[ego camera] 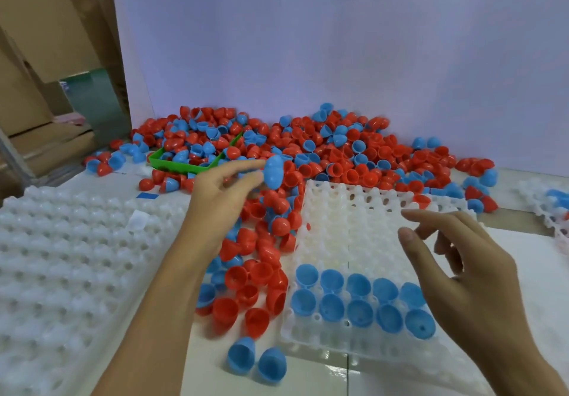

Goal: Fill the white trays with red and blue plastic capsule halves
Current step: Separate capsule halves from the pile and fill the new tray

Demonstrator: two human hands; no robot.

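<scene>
Nearest on the white bench [523, 260], two loose blue halves [257, 360] lie side by side, just left of the near edge of the white tray [354, 229] in front of me. Its two nearest filled rows hold ten blue capsule halves [358, 298], five per row; most cups beyond them stand unfilled, though one red half [421, 201] sits at the far right edge. My right hand [471, 275] hovers over the tray's right side, fingers spread and relaxed, its grip wide and holding nothing. To the left, a second white tray [61, 266] lies on the bench with no capsule halves seated in it. Between the two trays, a band of loose red halves [261, 272], mixed with a few blue ones, runs away from me. Farther out, my left hand [221, 198] is raised above that band, its grip narrow, thumb and fingertips pinching a blue capsule half [273, 171]. Beyond it, a green tray [181, 166] lies partly buried in the main heap of red and blue halves [323, 146], which spreads along the foot of a white backboard [308, 56]. At the far right edge, part of another white tray [551, 211] holds some blue pieces. Cardboard boxes [46, 56] stand at far left.
</scene>
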